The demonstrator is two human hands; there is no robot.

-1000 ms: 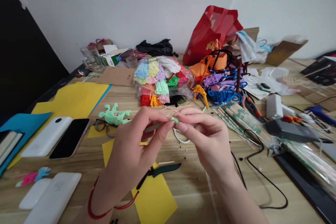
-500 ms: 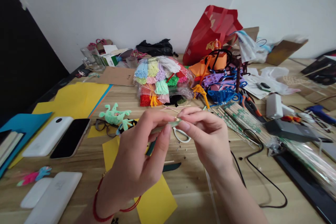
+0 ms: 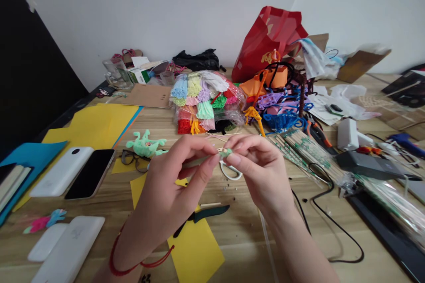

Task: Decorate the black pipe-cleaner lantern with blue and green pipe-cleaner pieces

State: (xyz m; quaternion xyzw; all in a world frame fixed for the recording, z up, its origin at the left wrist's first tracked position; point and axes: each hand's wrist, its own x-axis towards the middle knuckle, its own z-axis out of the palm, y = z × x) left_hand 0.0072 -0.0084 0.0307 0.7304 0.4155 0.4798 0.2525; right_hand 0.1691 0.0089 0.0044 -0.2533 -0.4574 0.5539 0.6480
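While left hand (image 3: 174, 183) and right hand (image 3: 267, 172) pinch a green piece (image 3: 227, 152), more blade (image 3: 212, 213) shows than before.

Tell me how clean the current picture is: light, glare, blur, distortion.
Head view: soft, fairly dim light; glints on the clear-wrapped coloured bundles; a faint shadow by the black cable; the pink-and-blue figure at far left looks smeared; things near the side edges look stretched; the small green piece between the left hand and right hand is too soft for detail.
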